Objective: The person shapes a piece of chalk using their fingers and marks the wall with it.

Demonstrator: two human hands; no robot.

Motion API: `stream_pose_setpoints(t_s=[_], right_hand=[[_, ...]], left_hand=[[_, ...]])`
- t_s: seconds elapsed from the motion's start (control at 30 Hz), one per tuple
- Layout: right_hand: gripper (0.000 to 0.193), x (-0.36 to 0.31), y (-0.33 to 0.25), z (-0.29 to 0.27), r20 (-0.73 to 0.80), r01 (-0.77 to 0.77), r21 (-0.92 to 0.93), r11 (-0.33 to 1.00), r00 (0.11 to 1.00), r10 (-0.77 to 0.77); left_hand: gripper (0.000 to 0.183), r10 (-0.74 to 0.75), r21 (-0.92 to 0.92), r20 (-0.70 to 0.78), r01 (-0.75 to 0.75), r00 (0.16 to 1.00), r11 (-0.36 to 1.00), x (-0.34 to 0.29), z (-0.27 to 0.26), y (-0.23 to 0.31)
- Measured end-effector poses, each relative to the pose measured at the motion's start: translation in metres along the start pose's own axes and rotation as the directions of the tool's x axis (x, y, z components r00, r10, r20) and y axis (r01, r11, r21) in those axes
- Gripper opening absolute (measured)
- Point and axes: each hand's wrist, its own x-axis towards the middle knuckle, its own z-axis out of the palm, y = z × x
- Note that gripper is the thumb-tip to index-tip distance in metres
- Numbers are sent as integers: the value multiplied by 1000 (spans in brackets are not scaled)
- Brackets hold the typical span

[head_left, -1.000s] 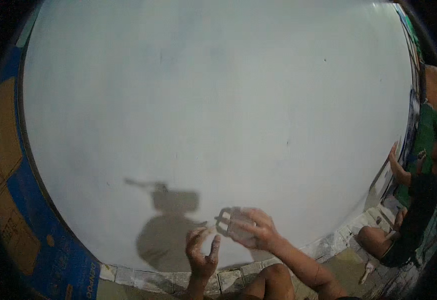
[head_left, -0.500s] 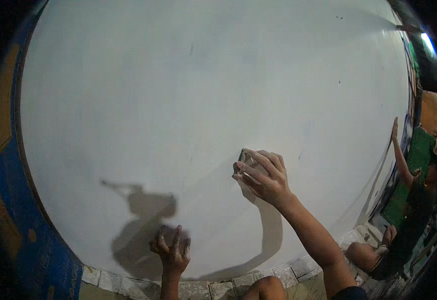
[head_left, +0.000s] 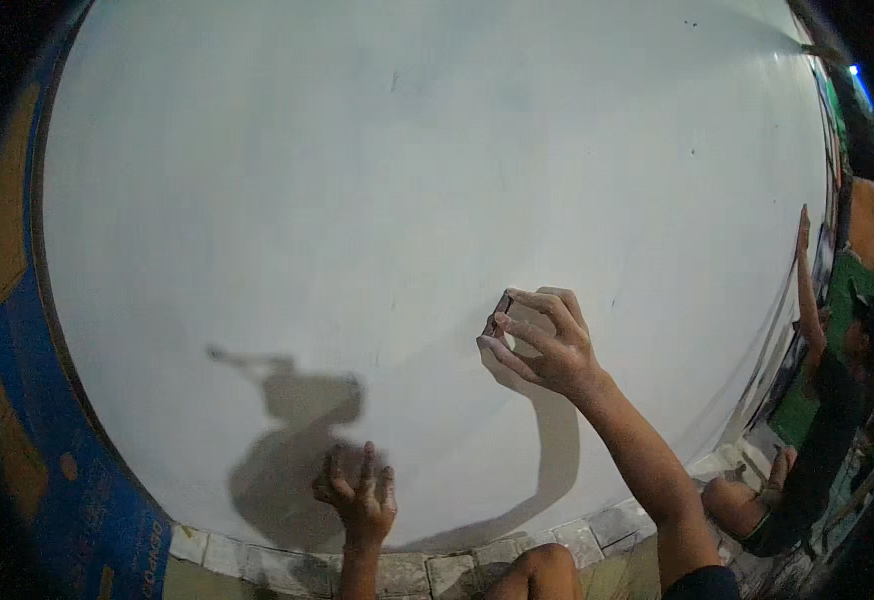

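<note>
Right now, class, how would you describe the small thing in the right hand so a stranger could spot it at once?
Start at the big pale wall that fills the view. Just right of its middle, the right hand presses a small flat block against it. It is the only dark thing on the wall; the left hand below rests there bare.

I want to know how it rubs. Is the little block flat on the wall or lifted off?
Flat on it: the right hand presses the block against the white wall.
</note>
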Motion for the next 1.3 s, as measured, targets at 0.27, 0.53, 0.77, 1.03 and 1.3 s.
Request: stream_pose_setpoints(t_s=[0.27,0.53,0.77,1.03,1.3], right_hand=[[28,-27,-27,3,39,283,97,954,957,-288],[31,7,31,-34,-143,39,-168,985,988,-63],[27,5,57,-36,-226,-112,-197,974,972,66],[25,-37,-19,-16,327,112,172,979,931,-163],[27,-34,-3,-12,46,-5,105,994,999,1]], left_hand=[[53,-66,-46,35,67,997,997,-39,-6,7],[43,-98,-14,120,100,988,995,-75,-4,-10],[40,-92,6,108,92,990,996,-71,-2,-10],[41,-102,-50,126,109,987,993,-67,-5,-12],[39,-55,-38,89,59,995,998,-67,-4,-15]])
